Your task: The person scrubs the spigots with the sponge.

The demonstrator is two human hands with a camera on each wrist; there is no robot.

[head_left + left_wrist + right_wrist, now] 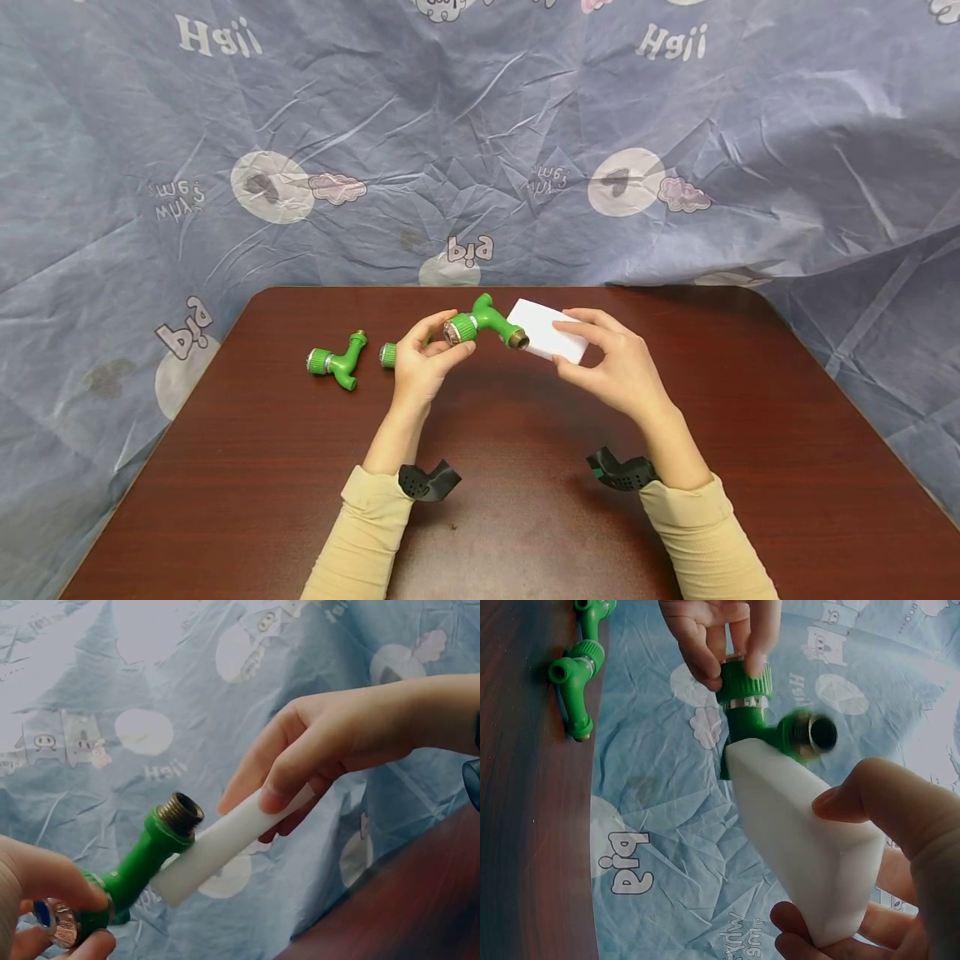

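Note:
Above the table, my left hand pinches a green faucet by its ribbed knob. The faucet's threaded brass end points up and toward the right hand in the left wrist view. My right hand grips a white sponge block between thumb and fingers. In the right wrist view the sponge lies against the faucet body, just below the knob. The left hand partly hides a second green faucet behind it.
Another green faucet lies on the dark red-brown table, left of my left hand. A blue-grey patterned cloth hangs behind the table's far edge. Black wrist cameras sit at both cuffs.

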